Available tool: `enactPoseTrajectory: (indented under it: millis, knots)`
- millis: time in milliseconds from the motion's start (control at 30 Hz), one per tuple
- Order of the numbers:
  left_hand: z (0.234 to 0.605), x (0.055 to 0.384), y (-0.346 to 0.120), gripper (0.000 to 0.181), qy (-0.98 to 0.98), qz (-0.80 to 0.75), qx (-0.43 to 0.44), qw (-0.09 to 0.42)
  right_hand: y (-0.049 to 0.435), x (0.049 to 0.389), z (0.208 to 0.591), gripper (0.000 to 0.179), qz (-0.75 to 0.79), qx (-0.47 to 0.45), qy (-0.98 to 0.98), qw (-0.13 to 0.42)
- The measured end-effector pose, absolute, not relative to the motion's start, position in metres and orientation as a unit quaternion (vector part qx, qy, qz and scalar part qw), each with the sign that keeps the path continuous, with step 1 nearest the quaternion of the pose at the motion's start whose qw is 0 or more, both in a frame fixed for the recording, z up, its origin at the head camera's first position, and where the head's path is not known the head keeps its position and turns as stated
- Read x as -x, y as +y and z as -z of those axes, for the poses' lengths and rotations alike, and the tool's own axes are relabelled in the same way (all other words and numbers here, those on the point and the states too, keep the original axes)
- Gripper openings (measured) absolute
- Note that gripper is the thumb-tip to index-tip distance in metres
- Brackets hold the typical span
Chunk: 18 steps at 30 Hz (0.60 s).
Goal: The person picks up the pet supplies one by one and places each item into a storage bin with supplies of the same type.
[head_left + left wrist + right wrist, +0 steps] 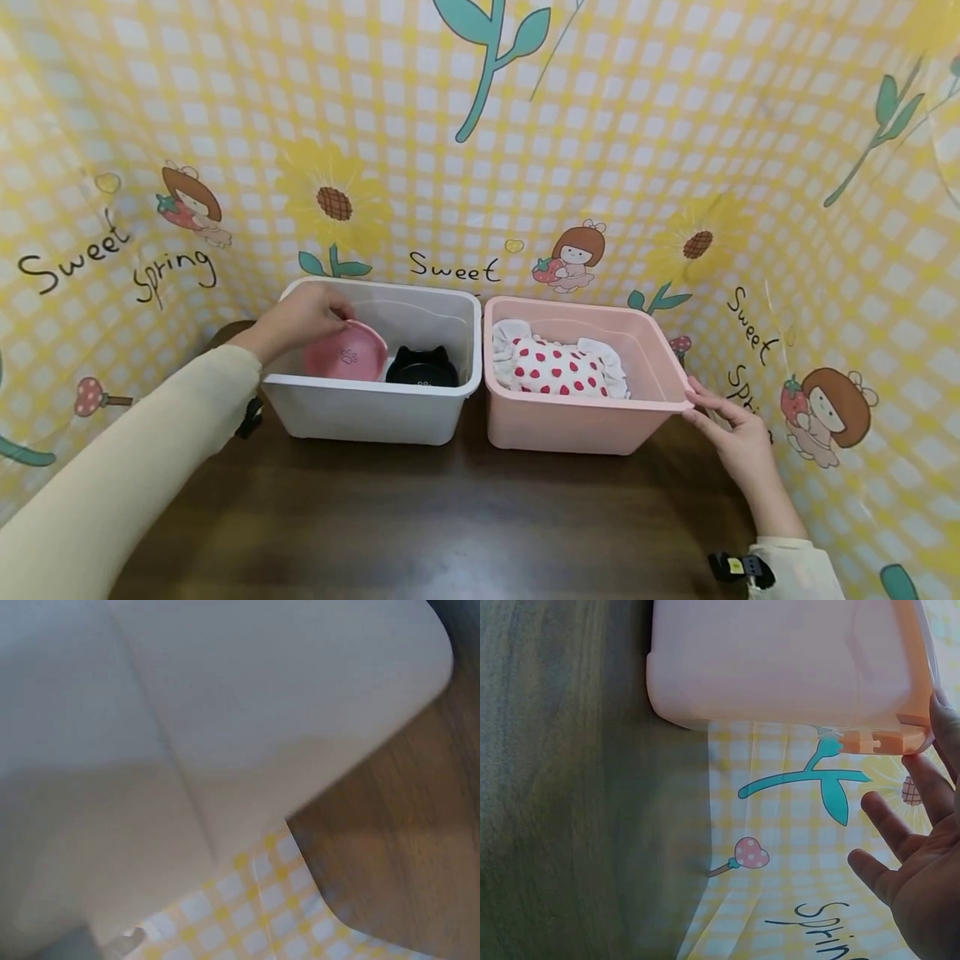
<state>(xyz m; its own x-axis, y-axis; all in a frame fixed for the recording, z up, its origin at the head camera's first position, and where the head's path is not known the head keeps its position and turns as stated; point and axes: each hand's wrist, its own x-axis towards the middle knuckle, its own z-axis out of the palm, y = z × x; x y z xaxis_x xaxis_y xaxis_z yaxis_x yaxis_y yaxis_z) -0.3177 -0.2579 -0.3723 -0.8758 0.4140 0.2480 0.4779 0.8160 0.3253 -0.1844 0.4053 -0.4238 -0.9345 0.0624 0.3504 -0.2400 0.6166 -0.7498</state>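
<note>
My left hand [307, 315] reaches over the left side of the white bin [367, 410] and pinches the upper rim of a pink pet bowl [348, 357]. This bowl is tilted, its inside with a paw print facing me. Beside it in the same bin stands a black cat-eared bowl [422, 367]. At the right corner of the pink bin [570, 427], my right hand [738, 437] holds the rim between thumb and index finger; the right wrist view shows its other fingers [885, 821] spread below. A white cushion with red strawberries and ruffled ends [558, 367] lies inside the pink bin.
Both bins stand side by side on a dark wooden table [420, 517]. A yellow checked cloth [615, 142] rises behind and along both sides. The white bin's wall [225, 697] fills much of the left wrist view.
</note>
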Motion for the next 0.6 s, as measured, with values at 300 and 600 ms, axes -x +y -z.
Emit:
enactPoseTrajectory:
  millis: [300, 600]
  knots:
    - [0.385, 0.321, -0.258, 0.007, -0.956, 0.093, 0.266, 0.076, 0.407, 0.181, 0.425, 0.040, -0.422, -0.025, -0.888, 0.178]
    - [0.365, 0.311, -0.267, 0.027, -0.951, 0.238, 0.177, 0.082, 0.400, 0.178, 0.422, 0.038, -0.405, -0.028, -0.896, 0.179]
